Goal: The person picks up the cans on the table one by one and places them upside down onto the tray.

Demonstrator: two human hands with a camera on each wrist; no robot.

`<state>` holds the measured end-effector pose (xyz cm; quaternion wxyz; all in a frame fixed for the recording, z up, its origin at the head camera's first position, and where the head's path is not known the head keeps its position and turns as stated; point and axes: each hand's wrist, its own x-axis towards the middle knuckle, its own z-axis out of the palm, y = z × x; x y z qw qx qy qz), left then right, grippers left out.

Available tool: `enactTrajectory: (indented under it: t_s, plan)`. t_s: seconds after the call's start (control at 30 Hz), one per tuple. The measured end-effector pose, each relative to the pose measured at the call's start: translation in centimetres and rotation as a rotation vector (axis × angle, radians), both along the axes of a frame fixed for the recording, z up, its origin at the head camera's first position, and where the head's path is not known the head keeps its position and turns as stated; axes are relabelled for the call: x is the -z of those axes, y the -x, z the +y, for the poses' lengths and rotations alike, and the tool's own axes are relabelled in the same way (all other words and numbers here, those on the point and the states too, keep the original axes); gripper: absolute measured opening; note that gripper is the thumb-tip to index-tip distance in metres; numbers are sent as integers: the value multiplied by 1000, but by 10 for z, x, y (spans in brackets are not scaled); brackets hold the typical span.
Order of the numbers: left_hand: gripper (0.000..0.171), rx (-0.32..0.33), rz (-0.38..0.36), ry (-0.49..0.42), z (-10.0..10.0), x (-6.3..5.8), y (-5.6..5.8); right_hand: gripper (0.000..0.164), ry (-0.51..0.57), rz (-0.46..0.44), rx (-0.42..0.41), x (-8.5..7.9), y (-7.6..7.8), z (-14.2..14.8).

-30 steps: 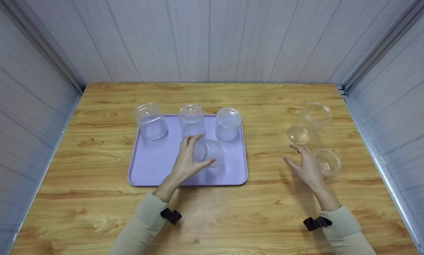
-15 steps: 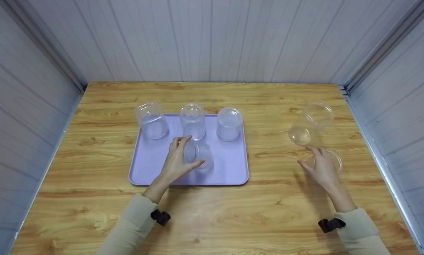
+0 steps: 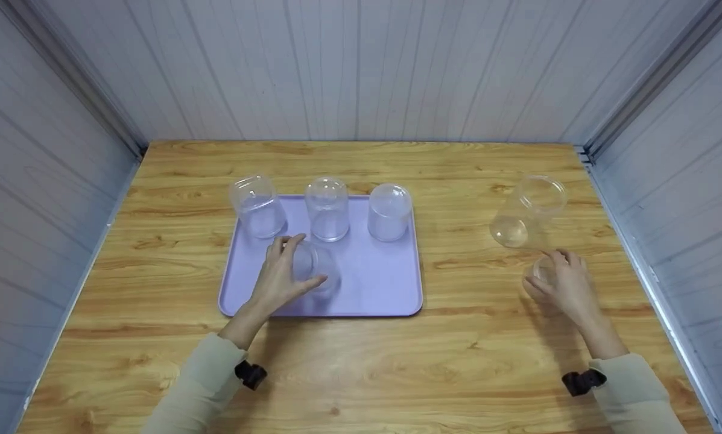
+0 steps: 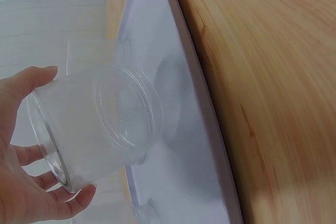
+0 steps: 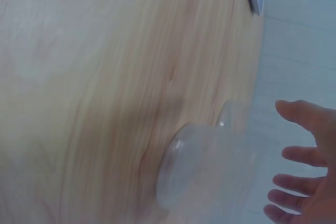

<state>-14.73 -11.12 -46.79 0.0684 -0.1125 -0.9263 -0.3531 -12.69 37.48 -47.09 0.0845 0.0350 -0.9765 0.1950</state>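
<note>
My left hand (image 3: 279,277) holds a clear plastic jar (image 3: 324,271) over the left half of the lilac tray (image 3: 385,289). In the left wrist view, thumb and fingers grip the jar around its base end, and its ridged rim points down toward the tray. At the right of the table, my right hand (image 3: 569,289) is over another clear jar (image 3: 540,296). The right wrist view shows this hand with thumb and fingers spread apart beside that jar's upper end.
Three clear jars, left (image 3: 264,220), middle (image 3: 329,223) and right (image 3: 388,223), stand along the tray's back edge. Another clear jar (image 3: 511,229) stands mouth up behind my right hand. Panelled walls (image 3: 361,72) enclose the wooden table (image 3: 397,374) at the back and sides.
My left hand has moved left across the tray with the jar. My right hand has moved right, from beside the nearer jar on the table to over it.
</note>
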Motion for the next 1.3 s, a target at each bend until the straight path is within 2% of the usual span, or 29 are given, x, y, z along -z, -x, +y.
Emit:
enactTrajectory:
  t_s: [0.33, 0.77, 1.03, 1.3]
  plan:
    - [84, -11, -18, 68, -18, -2, 0, 79, -34, -209, 28, -3, 1, 15]
    - [84, -24, -66, 155, -38, -8, 2, 86, -15, -277, -44, -1, 6, 26]
    - [85, -23, -88, 190, -50, -7, 2, 94, -14, -355, -32, -2, 9, 29]
    - [86, -36, -90, 222, -62, -9, 1, 94, -10, -353, -45, -1, 10, 29]
